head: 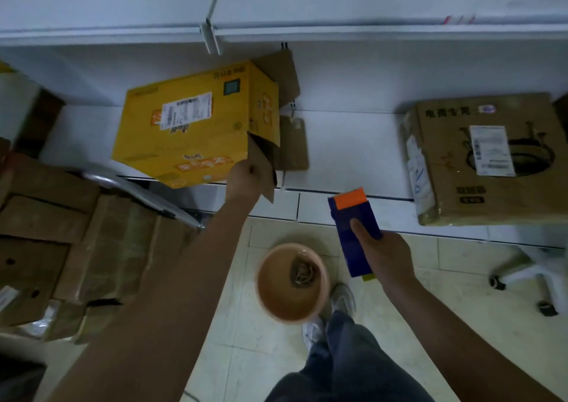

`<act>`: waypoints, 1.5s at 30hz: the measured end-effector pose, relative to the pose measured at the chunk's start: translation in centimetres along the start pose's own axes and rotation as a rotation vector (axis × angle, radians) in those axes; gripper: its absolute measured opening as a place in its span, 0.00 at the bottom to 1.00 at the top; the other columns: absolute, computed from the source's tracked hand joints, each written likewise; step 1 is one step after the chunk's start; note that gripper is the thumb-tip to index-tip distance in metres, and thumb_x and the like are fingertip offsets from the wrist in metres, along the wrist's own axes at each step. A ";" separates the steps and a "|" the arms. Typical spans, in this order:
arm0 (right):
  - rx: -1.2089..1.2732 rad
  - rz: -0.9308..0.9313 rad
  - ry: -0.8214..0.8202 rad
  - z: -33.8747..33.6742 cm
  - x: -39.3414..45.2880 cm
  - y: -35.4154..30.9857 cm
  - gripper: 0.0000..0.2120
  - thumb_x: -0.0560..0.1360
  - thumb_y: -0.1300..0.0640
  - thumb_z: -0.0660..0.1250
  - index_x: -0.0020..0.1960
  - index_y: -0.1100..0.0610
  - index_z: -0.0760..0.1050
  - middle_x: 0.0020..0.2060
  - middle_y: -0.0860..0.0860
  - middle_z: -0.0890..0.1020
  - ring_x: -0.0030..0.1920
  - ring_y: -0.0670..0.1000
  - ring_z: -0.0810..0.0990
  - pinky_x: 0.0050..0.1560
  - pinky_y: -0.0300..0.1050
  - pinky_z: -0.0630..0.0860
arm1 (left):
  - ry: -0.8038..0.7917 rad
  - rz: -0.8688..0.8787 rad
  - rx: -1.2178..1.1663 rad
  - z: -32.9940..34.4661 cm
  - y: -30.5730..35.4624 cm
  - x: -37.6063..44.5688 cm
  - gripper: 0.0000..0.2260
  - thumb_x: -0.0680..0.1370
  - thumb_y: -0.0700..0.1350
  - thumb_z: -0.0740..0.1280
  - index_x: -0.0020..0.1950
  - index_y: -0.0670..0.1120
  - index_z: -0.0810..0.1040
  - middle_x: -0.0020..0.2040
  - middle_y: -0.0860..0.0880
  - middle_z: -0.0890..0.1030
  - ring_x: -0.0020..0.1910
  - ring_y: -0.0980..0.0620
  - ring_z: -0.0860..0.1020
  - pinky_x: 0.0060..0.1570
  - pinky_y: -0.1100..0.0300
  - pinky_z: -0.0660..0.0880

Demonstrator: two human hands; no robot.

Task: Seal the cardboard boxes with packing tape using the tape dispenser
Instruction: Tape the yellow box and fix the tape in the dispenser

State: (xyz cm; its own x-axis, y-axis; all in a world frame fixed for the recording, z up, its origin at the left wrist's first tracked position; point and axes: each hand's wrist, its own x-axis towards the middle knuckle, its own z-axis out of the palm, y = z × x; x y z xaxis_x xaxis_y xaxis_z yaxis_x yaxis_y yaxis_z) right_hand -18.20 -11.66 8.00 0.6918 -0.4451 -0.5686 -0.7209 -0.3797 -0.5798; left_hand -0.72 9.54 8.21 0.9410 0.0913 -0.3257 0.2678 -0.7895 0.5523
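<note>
Left hand (246, 180) gripping yellow box (196, 122) flap, right hand (384, 257) holding tape dispenser (353, 229)

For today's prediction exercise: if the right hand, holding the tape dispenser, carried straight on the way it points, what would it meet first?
Probably the white table's front edge, between the two boxes. The right hand aims the tape dispenser there, though depth is unclear.

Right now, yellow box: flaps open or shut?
Open. The yellow box has its right-end flaps splayed outward; the left hand grips one.
</note>
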 end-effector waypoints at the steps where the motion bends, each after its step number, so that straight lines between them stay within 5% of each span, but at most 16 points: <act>1: 0.027 -0.005 0.017 -0.4 -0.1 -0.3 0.28 0.77 0.36 0.61 0.31 0.59 0.70 0.29 0.55 0.79 0.32 0.55 0.78 0.33 0.45 0.70 | -0.005 0.055 -0.081 -0.5 -1.0 -1.2 0.12 0.82 0.40 0.57 0.39 0.42 0.67 0.34 0.44 0.65 0.35 0.48 0.65 0.36 0.56 0.57; 4: 0.125 -0.016 0.078 -2.2 -0.9 -1.7 0.28 0.76 0.37 0.63 0.30 0.58 0.68 0.26 0.54 0.75 0.29 0.53 0.74 0.31 0.44 0.67 | -0.008 0.037 -0.566 -2.9 -2.2 -5.5 0.11 0.82 0.49 0.62 0.44 0.43 0.74 0.41 0.45 0.77 0.41 0.50 0.75 0.41 0.54 0.71; 6: 0.196 -0.025 0.136 -3.5 -1.7 -2.3 0.27 0.76 0.36 0.64 0.31 0.58 0.69 0.28 0.54 0.75 0.30 0.52 0.74 0.32 0.43 0.68 | -0.070 -0.020 -0.924 -4.4 -2.4 -8.3 0.06 0.84 0.44 0.62 0.56 0.47 0.78 0.54 0.49 0.83 0.53 0.52 0.81 0.52 0.55 0.79; 12: 0.484 -0.015 0.330 -6.7 -4.9 -1.5 0.21 0.76 0.38 0.65 0.39 0.56 0.74 0.35 0.51 0.78 0.35 0.49 0.76 0.35 0.44 0.69 | -0.221 -0.023 -1.265 -7.4 -4.7 -13.2 0.16 0.84 0.43 0.58 0.71 0.41 0.71 0.63 0.43 0.80 0.61 0.47 0.80 0.59 0.53 0.79; 17: 0.570 0.090 0.386 -8.7 -8.5 0.8 0.22 0.76 0.38 0.65 0.36 0.56 0.71 0.37 0.53 0.76 0.40 0.55 0.75 0.44 0.50 0.70 | -0.339 0.108 -1.245 -9.3 -4.1 -14.3 0.24 0.76 0.50 0.69 0.68 0.38 0.73 0.60 0.42 0.81 0.57 0.44 0.79 0.50 0.54 0.81; 21: 0.616 0.105 0.388 -10.4 -10.8 1.6 0.22 0.75 0.38 0.66 0.38 0.57 0.71 0.42 0.57 0.77 0.44 0.58 0.75 0.48 0.53 0.73 | -0.451 0.134 -1.144 -9.3 -2.2 -16.8 0.40 0.63 0.56 0.81 0.68 0.37 0.74 0.63 0.39 0.80 0.59 0.43 0.79 0.55 0.51 0.79; 24: 0.679 0.056 0.389 -11.7 -11.9 1.7 0.20 0.75 0.39 0.67 0.40 0.55 0.72 0.41 0.54 0.77 0.43 0.56 0.76 0.48 0.53 0.74 | -0.494 0.155 -1.131 -8.0 -1.6 -17.8 0.29 0.72 0.48 0.74 0.68 0.35 0.74 0.66 0.35 0.77 0.59 0.44 0.80 0.51 0.54 0.80; 29: 0.678 -0.133 0.368 -14.7 -13.5 2.3 0.18 0.76 0.41 0.66 0.44 0.57 0.75 0.39 0.53 0.80 0.40 0.52 0.79 0.38 0.45 0.73 | -0.547 0.222 -1.134 -7.3 -0.7 -17.3 0.43 0.64 0.58 0.80 0.70 0.35 0.72 0.65 0.37 0.78 0.62 0.42 0.77 0.54 0.54 0.79; 33: 0.642 -0.214 0.229 -15.9 -13.1 2.5 0.16 0.76 0.44 0.67 0.42 0.57 0.77 0.38 0.55 0.82 0.38 0.54 0.80 0.38 0.44 0.73 | -0.566 0.167 -1.080 -4.8 0.8 -17.2 0.31 0.71 0.51 0.74 0.69 0.35 0.73 0.64 0.37 0.78 0.62 0.42 0.77 0.55 0.53 0.78; 36: 0.558 -0.242 0.123 -16.2 -11.7 1.9 0.15 0.76 0.46 0.67 0.41 0.58 0.78 0.36 0.55 0.83 0.34 0.49 0.81 0.34 0.38 0.73 | -0.492 0.021 -1.161 -2.9 1.0 -17.5 0.23 0.76 0.45 0.67 0.68 0.34 0.73 0.64 0.35 0.78 0.62 0.41 0.77 0.56 0.50 0.78; 40: 0.457 -0.227 -0.077 -16.2 -9.0 0.1 0.17 0.75 0.46 0.69 0.43 0.61 0.80 0.36 0.56 0.84 0.34 0.48 0.82 0.36 0.40 0.74 | -0.261 -0.163 -1.214 -3.9 2.2 -17.3 0.11 0.80 0.43 0.64 0.59 0.40 0.78 0.48 0.45 0.85 0.45 0.50 0.82 0.39 0.54 0.80; 45: 0.351 -0.199 -0.216 -14.0 -6.5 -1.8 0.20 0.74 0.40 0.69 0.39 0.59 0.80 0.32 0.52 0.84 0.33 0.51 0.82 0.36 0.43 0.74 | 0.138 -0.261 -0.940 -5.9 0.5 -17.1 0.11 0.71 0.50 0.76 0.48 0.46 0.82 0.42 0.43 0.81 0.40 0.44 0.79 0.33 0.54 0.75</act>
State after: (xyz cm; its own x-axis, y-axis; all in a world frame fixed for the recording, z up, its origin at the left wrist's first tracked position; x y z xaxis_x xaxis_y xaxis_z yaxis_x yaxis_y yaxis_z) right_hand -21.98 -19.40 20.89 0.8352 -0.1976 -0.5132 -0.5409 -0.1264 -0.8315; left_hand -15.45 11.20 18.58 0.8289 0.3116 -0.4646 0.4694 0.0642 0.8806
